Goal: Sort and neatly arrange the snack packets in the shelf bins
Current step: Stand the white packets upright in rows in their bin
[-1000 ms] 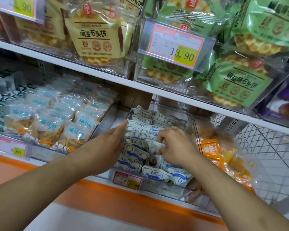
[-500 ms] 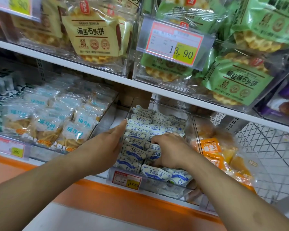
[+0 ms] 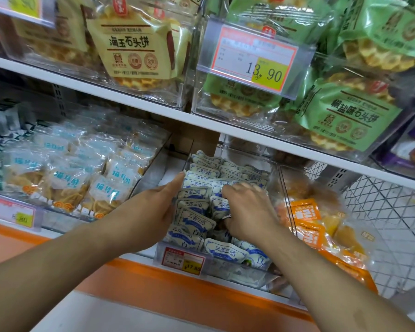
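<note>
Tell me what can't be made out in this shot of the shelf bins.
Head view only:
- Right hand: fingertips buried among the blue-and-white packets, so whether it pinches one is hidden.
- Clear bin floor: covered by packets.
- Red price tag: small print too small to read.
- Left bin's tag: blurred.
- Purple packs: cut off by the right edge.
- Left hand: palm faces away.

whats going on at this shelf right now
A person is tidying small white-and-blue snack packets in a clear plastic shelf bin on the lower shelf. The left hand lies flat with straight fingers against the left side of the packet rows, bracing them. The right hand is curled down among the packets in the middle of the bin, gripping them. The front packets lie loose and tilted. Orange snack packets fill the bin to the right.
</note>
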Demonstrator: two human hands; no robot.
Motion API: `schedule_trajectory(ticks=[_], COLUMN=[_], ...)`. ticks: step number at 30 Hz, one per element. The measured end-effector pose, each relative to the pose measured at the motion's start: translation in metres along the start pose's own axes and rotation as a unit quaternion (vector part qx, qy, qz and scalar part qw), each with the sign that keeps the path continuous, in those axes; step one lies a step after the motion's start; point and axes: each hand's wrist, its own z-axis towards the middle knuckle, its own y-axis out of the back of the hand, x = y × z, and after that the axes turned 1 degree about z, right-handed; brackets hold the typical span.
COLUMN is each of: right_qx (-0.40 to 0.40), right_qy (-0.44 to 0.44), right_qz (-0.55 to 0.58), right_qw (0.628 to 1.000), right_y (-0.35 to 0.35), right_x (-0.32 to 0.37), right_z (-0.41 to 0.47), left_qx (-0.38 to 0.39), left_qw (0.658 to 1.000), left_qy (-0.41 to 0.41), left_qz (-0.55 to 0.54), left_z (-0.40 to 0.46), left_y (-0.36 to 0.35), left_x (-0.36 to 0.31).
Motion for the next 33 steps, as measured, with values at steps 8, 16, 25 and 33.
schedule_trajectory(ticks=[8, 16, 25, 33], right_qx=[0.061, 0.061, 0.072, 0.068], right_qy=[-0.024, -0.049, -0.055, -0.117], right_qz=[0.080, 0.240, 0.140, 0.185], right_qw=[0.995, 0.968, 0.986, 0.973], right_y=[0.001, 0.023, 0.017, 0.013], right_x=[-0.013, -0.036, -0.046, -0.037], right_z=[-0.002, 0.024, 0.050, 0.064], left_qx=[-0.014, -0.013, 0.000, 0.000], left_qw=[1.000, 1.000, 1.000, 1.000], left_qy=[-0.005, 0.000, 0.009, 0.010], left_qz=[0.002, -0.008, -0.004, -0.002], left_z=[-0.002, 0.001, 0.003, 0.006], left_y=[-0.001, -0.002, -0.005, -0.007], left_x=[-0.003, -0.002, 0.002, 0.002])
